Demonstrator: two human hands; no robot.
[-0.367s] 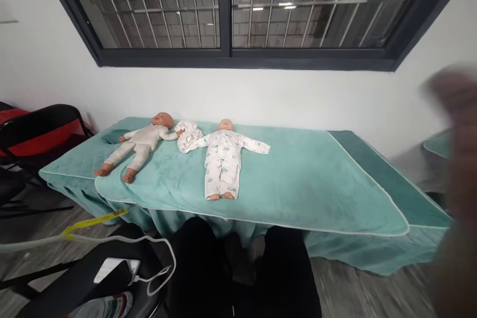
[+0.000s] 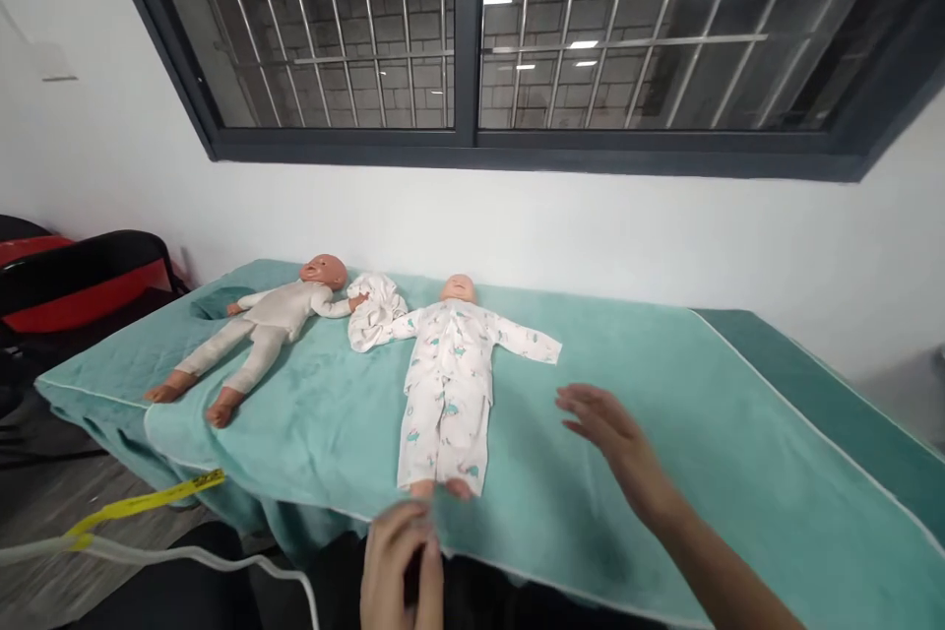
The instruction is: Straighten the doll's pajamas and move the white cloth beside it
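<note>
A baby doll in white pyjamas with small green prints lies on its back on the green bed cover, feet towards me. My left hand is low in the view, just in front of the doll's feet. Its fingers are bent and slightly blurred, with a gap at the thumb and nothing visible between them. My right hand hovers over the cover to the right of the doll's legs, fingers stretched out and holding nothing.
On the left lies another doll in a cream bodysuit, beside a crumpled white cloth. A red and black chair stands at far left. A white cable with a yellow tag crosses at lower left. Behind is a barred window.
My right hand, blurred at the right edge before, has come in over the bed. My left hand has entered from below. The view has moved closer to the bed.
</note>
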